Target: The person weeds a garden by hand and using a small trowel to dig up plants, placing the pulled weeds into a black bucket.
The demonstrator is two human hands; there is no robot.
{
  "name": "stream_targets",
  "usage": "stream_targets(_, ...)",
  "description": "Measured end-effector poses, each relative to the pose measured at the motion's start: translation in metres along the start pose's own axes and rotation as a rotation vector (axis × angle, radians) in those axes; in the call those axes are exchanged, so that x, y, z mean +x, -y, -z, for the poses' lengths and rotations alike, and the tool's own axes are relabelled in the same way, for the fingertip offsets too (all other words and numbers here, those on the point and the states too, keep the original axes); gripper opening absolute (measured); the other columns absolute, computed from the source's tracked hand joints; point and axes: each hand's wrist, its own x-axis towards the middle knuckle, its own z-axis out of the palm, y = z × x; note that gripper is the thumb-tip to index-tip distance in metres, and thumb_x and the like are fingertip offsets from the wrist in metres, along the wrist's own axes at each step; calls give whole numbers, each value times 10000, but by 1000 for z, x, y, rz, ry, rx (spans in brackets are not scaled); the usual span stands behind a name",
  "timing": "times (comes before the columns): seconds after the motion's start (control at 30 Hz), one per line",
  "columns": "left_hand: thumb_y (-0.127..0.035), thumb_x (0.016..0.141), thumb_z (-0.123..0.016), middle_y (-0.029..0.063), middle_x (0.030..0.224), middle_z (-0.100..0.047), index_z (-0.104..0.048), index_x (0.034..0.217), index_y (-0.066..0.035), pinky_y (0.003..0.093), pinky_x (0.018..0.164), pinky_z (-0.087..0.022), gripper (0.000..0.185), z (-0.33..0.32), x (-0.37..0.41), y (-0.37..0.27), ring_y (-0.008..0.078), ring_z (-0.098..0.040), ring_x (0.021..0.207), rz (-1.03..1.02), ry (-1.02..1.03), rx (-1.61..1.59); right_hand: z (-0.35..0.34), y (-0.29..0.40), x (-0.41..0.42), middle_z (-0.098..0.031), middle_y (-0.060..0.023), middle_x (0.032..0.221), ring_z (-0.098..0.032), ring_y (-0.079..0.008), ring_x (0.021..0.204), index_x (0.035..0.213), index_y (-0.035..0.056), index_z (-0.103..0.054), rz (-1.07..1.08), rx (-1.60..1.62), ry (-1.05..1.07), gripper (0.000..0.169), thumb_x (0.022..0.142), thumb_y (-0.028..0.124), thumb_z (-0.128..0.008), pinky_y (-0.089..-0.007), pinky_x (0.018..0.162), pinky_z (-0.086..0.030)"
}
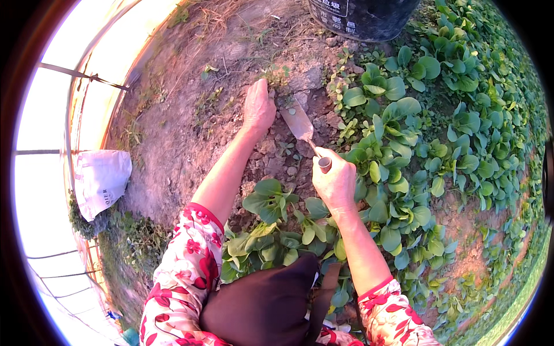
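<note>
My right hand (334,179) grips the handle of a metal garden trowel (297,121), whose blade points up and away from me and lies on the crumbly soil. Left of the blade, my left hand (259,105) has its fingers closed low at a small weedy plant (277,75); whether they pinch its stems cannot be made out. Leafy green plants (270,201) grow below the trowel, between my forearms, and more stand close to the right of my right hand.
A dark bucket (363,19) bearing writing stands at the top. Dense leafy greens (467,125) fill the right side. A white bag (101,179) sits at left by the bright plastic wall, above a heap of pulled greenery (140,242). Small weeds (207,106) dot the soil.
</note>
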Motion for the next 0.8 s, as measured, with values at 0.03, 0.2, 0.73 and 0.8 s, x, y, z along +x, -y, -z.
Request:
stream_targets(0.03,-118,819,-609,220,1035,-542,-510,974,17,462,858,-419,228,-4,-2,-1,388,-501,1019,-66,-23,-4,-4,0,5,-670,-195,783,-692,-278,725,954,-1,-675,-6,37,-8,186,793,92,-663,-321,646,-522)
stream_targets(0.2,-105,754,-679,194,1183,-570,-558,1121,14,416,973,-404,404,-7,6,-11,358,-506,1142,42,46,-136,-35,20,59,-653,-210,753,-659,-364,737,915,48,-688,34,-112,58,169,770,116,-632,-416,669,-532)
stream_targets(0.73,119,661,-457,202,949,-540,-503,1032,22,396,816,-446,386,47,-45,17,390,-539,903,-2,-210,-162,60,15,-79,-682,-162,782,-693,-251,694,976,1,-669,-8,-35,104,241,737,5,-699,-305,620,-525)
stream_targets(0.8,103,723,-452,186,923,-591,-518,1068,3,359,805,-453,365,58,-54,26,323,-588,873,229,-187,-252,52,20,-81,-674,-162,772,-683,-270,677,977,9,-667,45,-27,148,240,739,10,-694,-313,604,-522)
